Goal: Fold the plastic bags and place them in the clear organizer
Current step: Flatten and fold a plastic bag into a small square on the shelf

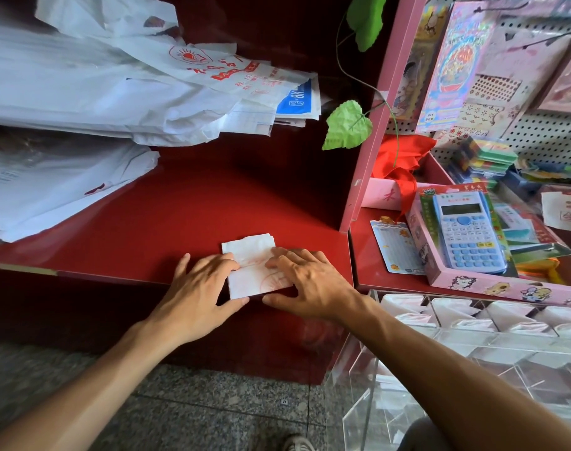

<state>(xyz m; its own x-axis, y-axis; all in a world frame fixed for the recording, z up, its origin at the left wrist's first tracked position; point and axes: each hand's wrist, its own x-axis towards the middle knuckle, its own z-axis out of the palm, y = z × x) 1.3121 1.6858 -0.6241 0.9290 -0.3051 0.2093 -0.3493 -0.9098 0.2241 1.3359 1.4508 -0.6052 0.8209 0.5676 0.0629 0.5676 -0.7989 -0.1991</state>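
Plainly, the risk sits right at the lower centre of the frame, where the folded bag [256, 266] lies at the near edge of the red desk [186, 206]: slick plastic pressed into a small packet will likely spring open the moment the pressure lifts, and a loose pickup could let it slide off the edge to the floor. Both forearms reach up from the bottom of the frame, wrists low. The left hand [198, 289] lies palm down with fingers spread, its fingertips on the packet's left side and its thumb at the near corner; the right hand [305, 283] lies flat over the right side, fingers splayed and thumb along the near edge. Neither grip is closed on anything; both are wide and pressing flat. To the lower right, the clear organizer [473, 349] already holds folded bags in its upper row, so a springy packet may not sit neatly in a compartment. Further off, in the upper left, the pile of unfolded bags [92, 83] slumps across the desk and could slip.
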